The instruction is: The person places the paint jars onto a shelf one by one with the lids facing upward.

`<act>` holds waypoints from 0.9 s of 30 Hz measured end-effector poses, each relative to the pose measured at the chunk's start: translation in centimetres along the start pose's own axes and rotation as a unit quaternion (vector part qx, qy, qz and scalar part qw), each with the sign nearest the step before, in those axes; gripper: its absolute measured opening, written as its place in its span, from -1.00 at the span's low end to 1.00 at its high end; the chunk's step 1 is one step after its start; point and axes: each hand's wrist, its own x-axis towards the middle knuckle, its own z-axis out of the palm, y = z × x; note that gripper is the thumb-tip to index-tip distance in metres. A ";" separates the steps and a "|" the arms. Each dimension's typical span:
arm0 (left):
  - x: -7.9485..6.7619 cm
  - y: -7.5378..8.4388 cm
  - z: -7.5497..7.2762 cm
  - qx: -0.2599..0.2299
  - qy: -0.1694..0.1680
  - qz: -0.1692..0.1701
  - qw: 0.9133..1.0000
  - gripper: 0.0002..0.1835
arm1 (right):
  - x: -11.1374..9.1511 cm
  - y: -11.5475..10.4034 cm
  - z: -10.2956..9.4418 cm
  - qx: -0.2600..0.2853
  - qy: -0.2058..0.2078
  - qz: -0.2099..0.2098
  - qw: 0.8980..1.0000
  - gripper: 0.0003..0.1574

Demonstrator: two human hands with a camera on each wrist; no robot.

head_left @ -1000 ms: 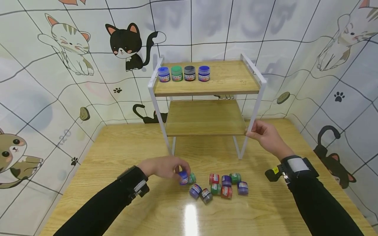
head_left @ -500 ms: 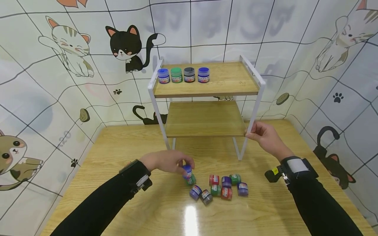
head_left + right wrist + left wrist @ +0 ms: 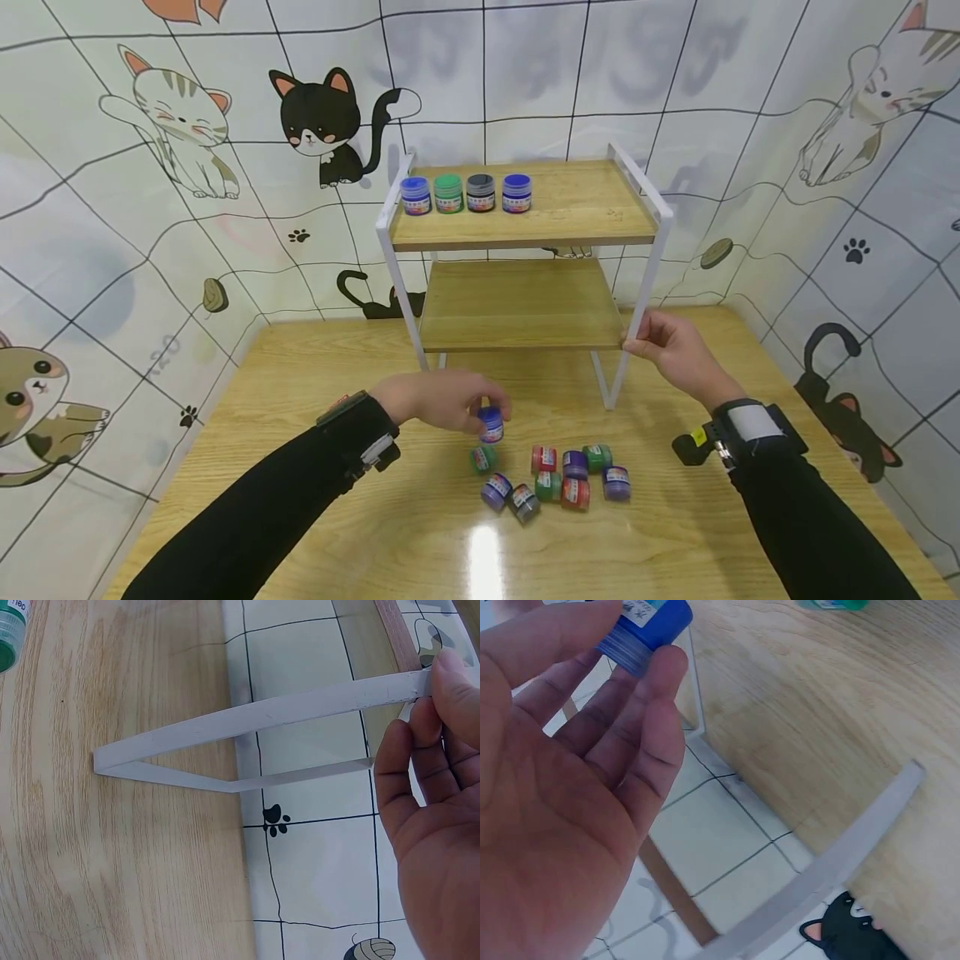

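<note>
Seemingly the carrying step: left hand [image 3: 444,400] pinches a blue jar [image 3: 491,427].
Right of this grip, right hand [image 3: 678,350] pinches a white frame [image 3: 255,718]; next likely calls for lift.

The left arm [image 3: 258,500] is stretched forward and inward, covered by a black sleeve [image 3: 217,542], and its wrist is ringed by a dark strap [image 3: 352,437]. The left hand [image 3: 438,402] is held with its back uppermost, its fingers [image 3: 662,724] bent and met by the thumb [image 3: 551,637] in a pinch. The right arm [image 3: 817,517], likewise sleeved and strapped, is angled inward. The right hand [image 3: 681,356] is held farther forward, its thumb pressed toward the bent fingers.
</note>
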 end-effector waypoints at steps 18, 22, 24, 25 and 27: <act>1.7 5.1 -5.1 0.103 -0.013 0.027 0.994 -0.72 | 0.2 0.2 -0.2 -0.005 -0.001 0.008 1.000 -0.85; 2.0 6.2 -6.1 0.114 -0.013 0.025 0.993 -0.70 | 0.1 0.3 -0.1 -0.002 0.000 0.006 1.000 -0.84; 2.0 6.7 -6.6 0.120 -0.007 0.023 0.993 -0.69 | 0.1 0.3 -0.1 -0.001 0.000 0.004 1.000 -0.83; 2.0 6.8 -6.8 0.123 -0.004 0.024 0.992 -0.68 | 0.1 0.3 -0.1 -0.001 -0.001 0.003 1.000 -0.83; 2.0 7.2 -7.5 0.130 0.007 0.025 0.991 -0.68 | 0.0 0.3 -0.1 0.000 -0.002 0.003 1.000 -0.83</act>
